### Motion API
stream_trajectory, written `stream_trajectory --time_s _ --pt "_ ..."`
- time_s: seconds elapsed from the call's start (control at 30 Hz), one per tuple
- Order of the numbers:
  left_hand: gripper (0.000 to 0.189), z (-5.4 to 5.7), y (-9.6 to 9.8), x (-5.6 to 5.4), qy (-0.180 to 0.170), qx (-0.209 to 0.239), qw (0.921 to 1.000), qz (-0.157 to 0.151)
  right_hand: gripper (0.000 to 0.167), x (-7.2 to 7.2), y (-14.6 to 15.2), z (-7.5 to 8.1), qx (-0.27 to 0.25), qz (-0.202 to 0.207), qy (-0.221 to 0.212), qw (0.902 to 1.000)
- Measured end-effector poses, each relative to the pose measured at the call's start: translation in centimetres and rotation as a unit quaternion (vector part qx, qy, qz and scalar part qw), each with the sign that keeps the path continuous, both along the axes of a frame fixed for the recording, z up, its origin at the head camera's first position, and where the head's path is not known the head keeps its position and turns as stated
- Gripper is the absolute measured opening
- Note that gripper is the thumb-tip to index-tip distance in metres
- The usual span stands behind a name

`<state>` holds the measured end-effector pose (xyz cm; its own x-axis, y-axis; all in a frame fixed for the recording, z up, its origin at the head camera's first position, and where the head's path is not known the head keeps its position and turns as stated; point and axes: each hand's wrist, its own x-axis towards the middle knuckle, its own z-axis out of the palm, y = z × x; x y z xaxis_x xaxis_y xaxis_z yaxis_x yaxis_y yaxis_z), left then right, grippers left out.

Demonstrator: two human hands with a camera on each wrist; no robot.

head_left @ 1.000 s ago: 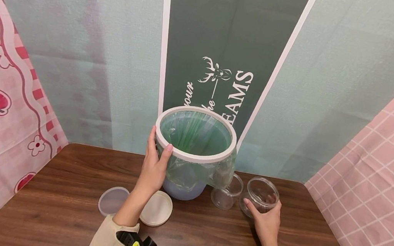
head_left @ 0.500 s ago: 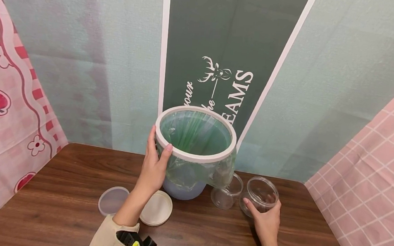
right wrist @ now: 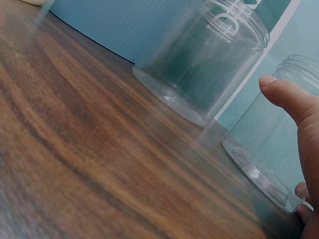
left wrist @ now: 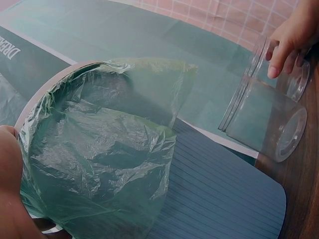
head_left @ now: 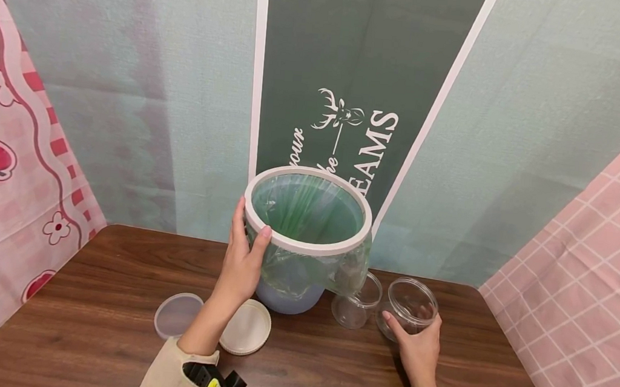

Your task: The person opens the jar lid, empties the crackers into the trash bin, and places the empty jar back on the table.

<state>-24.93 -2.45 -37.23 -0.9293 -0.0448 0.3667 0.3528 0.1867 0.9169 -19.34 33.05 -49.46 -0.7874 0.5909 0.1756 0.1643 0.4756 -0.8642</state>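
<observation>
A blue trash can (head_left: 287, 300) with a white rim ring (head_left: 311, 248) stands at the back middle of the table. A thin green bag (left wrist: 109, 149) lines it and hangs over its outside. My left hand (head_left: 241, 267) grips its left side at the rim, thumb in front. To the right, my right hand (head_left: 420, 348) holds a clear plastic jar (right wrist: 269, 134) low on its side; the jar has no lid on it and stands on the table. Between that jar and the can is a second open clear jar (right wrist: 194, 69), upright and untouched.
Two round lids lie by my left forearm: a translucent one (head_left: 174, 315) and a cream one (head_left: 246, 328). The wooden table (head_left: 323, 374) ends at a hanging cloth (head_left: 212, 119) behind; pink patterned cloths flank both sides.
</observation>
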Motion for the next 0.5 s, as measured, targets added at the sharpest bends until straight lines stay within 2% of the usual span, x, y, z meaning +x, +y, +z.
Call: stream_trajectory --time_s 0.5 --pt "0.079 -0.05 -0.04 -0.01 -0.001 -0.002 1.0000 -0.002 0.113 -0.07 -0.04 -0.01 0.001 0.001 0.002 1.0000"
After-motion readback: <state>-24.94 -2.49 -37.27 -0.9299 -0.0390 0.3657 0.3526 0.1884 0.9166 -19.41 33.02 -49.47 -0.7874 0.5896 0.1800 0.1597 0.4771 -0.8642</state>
